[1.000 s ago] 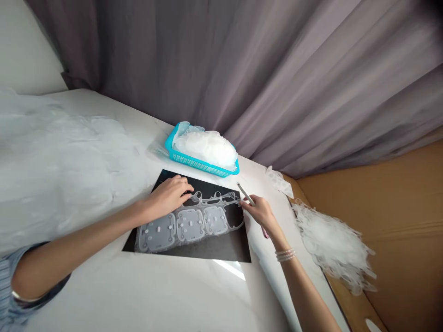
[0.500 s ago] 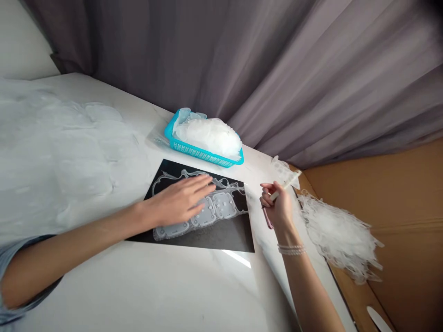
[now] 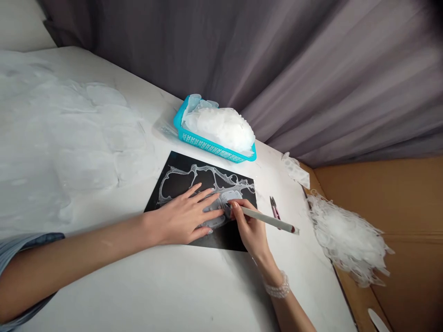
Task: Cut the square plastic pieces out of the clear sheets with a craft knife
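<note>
Plastic sheet [image 3: 230, 195] on black mat [image 3: 228, 240], centre. Left hand [image 3: 185, 216] spread flat over it, gripping nothing; right hand [image 3: 251, 229] grasps pen-like tool [image 3: 268, 219], tip at sheet's right part. Tool-work step, apparently; next move calls for steady left palm.

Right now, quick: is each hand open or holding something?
Left hand: open, spread over the clear plastic piece.
Right hand: closed, holding a pen-like tool.

No lettering, label, brand, number or sign could be read on any surface in view.
</note>
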`<state>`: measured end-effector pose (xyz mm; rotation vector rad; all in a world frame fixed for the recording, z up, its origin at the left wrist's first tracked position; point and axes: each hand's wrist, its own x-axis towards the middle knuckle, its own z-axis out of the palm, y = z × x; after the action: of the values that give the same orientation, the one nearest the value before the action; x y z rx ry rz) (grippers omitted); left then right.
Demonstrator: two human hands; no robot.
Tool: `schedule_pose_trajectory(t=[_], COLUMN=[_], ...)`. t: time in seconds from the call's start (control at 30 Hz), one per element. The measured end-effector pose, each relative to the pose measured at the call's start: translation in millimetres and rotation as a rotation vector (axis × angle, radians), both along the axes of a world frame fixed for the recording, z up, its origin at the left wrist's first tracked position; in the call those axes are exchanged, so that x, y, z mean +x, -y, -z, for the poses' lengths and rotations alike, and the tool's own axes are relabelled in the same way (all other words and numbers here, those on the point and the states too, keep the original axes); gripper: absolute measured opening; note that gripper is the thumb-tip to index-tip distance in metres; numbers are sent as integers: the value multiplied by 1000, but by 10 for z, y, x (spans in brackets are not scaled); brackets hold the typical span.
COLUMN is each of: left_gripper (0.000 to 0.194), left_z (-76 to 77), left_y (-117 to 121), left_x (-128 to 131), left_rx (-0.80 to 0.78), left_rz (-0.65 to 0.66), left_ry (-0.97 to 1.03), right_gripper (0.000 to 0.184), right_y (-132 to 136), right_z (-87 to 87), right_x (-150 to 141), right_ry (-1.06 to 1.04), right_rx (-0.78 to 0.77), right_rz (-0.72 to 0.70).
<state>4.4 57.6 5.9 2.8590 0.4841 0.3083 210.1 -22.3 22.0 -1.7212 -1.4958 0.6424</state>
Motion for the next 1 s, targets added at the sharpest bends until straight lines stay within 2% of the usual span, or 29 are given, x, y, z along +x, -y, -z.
schedule_pose_trajectory(t=[0.2,0.37,0.57,0.67,0.8,1.0], left_gripper=[56,55,49,46,45,51], left_z=[16,-2,-43,-68,-83,40], left_y=[51,60,38,21,25,87], left_x=[-25,-23,-33,-34,-30,-45], left_rx=[-13,-52,-103,-129,-40,-37], left_rz=[-16,-23,-13,14,30,55], left_ry=[7,39,95,128,67,78], right_gripper=[24,21,19,18,21,25], right_y=[-34,-66,139,161,45,21], right_z=[-37,-51,-88,-45,47,126], right_x=[-23,-78,-113,-103,-117,-139], right_ry=[199,286,460,511,631,778], right_rx=[52,81,144,221,308,329], right_rz=[-113,-123,-160,-187,-229,-183])
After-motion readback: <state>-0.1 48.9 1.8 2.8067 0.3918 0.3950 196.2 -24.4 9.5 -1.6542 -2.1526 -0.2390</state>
